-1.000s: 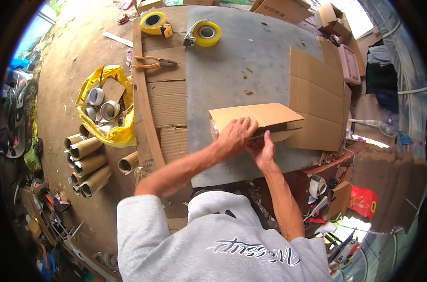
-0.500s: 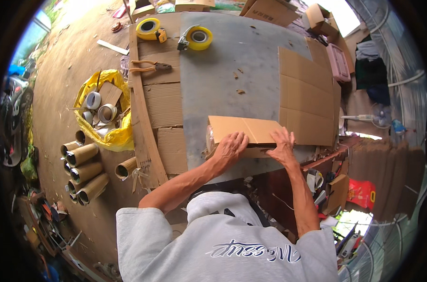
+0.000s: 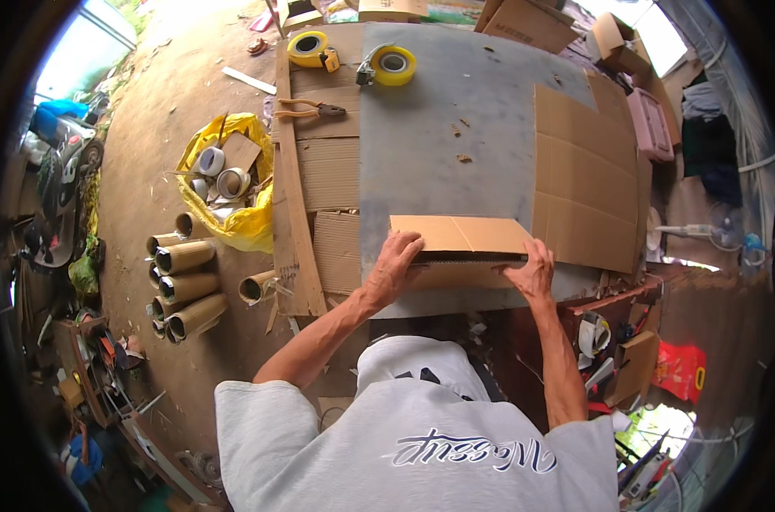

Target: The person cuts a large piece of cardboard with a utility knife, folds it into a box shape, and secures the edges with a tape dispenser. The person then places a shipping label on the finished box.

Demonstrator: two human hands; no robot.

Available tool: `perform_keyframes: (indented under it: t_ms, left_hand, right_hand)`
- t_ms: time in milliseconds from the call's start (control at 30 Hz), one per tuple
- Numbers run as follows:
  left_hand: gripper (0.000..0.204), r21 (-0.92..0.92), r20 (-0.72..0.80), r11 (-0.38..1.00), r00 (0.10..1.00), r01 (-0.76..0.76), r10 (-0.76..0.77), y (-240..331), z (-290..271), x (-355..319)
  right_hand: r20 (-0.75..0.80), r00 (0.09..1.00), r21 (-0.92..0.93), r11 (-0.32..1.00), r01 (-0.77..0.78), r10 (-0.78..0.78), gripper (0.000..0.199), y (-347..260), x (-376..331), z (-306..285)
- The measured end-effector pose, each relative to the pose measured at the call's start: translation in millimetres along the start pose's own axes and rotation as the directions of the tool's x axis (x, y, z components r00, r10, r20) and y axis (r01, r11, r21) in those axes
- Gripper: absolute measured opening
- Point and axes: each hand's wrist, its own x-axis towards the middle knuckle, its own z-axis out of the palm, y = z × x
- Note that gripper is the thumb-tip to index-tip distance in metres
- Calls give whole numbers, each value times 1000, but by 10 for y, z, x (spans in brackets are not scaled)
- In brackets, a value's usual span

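Note:
A small brown cardboard box (image 3: 460, 234) sits near the close edge of the grey tabletop (image 3: 434, 179). Its top flap lies on the far side of a dark, narrow gap, with the front panel on the near side. My left hand (image 3: 394, 264) grips the box's left end, fingers bent over the flap's corner and thumb side toward the front. At the right end my right hand (image 3: 531, 269) holds the other corner, fingers on the flap's edge and thumb against the front panel. What lies inside the gap is too dark to make out.
Toward the far left are pliers (image 3: 312, 108), a yellow tape roll (image 3: 308, 47) and a tape dispenser (image 3: 389, 66). Flat cardboard (image 3: 585, 175) covers the table's right side. A yellow bag (image 3: 251, 224) of used rolls and several cardboard tubes (image 3: 191, 285) stand on the floor at left.
My hands have spread apart to the two ends of the box, the left one sliding leftward off the flap's middle. A dark gap now shows along the flap's near edge. The whole view has shifted.

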Motion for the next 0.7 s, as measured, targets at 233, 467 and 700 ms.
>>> perform_keyframes:
  t_ms: [233, 467, 700]
  left_hand:
    - [58, -212, 75, 967, 989, 140, -127, -152, 14, -33]
    - [84, -788, 89, 390, 715, 477, -694, -677, 56, -211]
    - [98, -806, 274, 177, 621, 565, -734, -724, 518, -483]
  right_hand:
    - [-116, 993, -2, 1000, 18, -18, 71, 198, -219, 199]
    - [-180, 982, 34, 998, 60, -52, 68, 292, -227, 289]
    - [-168, 983, 21, 997, 79, -74, 67, 298, -220, 300]
